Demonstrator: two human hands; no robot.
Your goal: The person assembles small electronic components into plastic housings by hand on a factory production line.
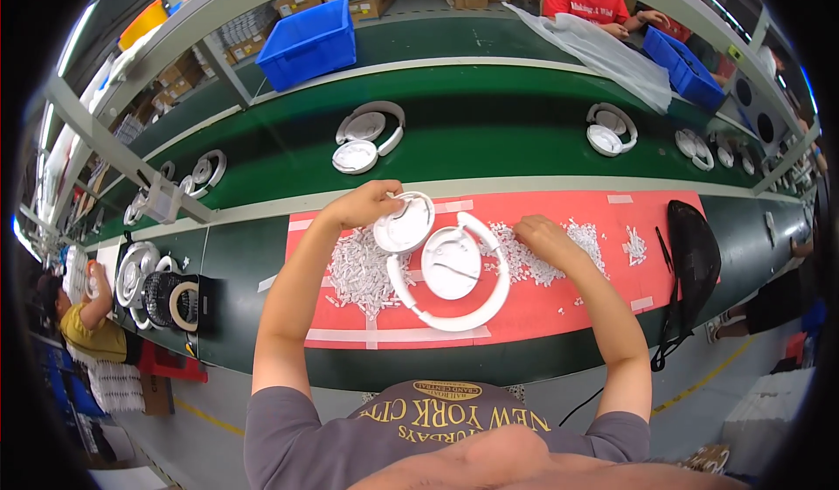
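Note:
A pair of white headphones [483, 313] lies on a red work mat [559, 328] with the inner sides of its round ear cups facing up. My left hand [371, 203] grips the rim of the upper-left ear cup [407, 224], its fingers closed over the edge. The other ear cup [450, 265] rests inside the curve of the headband. Over a pile of small white plastic pieces [584, 238] my right hand [549, 240] bends down, fingertips drawn together among them; what they pinch is too small to see. A second, larger pile [363, 276] sits left of the headphones.
Beyond the mat, a green conveyor belt [489, 132] carries more white headphones [370, 136]. A black mesh bag [692, 250] lies at the mat's right end. Further headphones [140, 272] and a black holder [179, 300] stand left. A blue bin [308, 44] sits behind the belt; co-workers are nearby.

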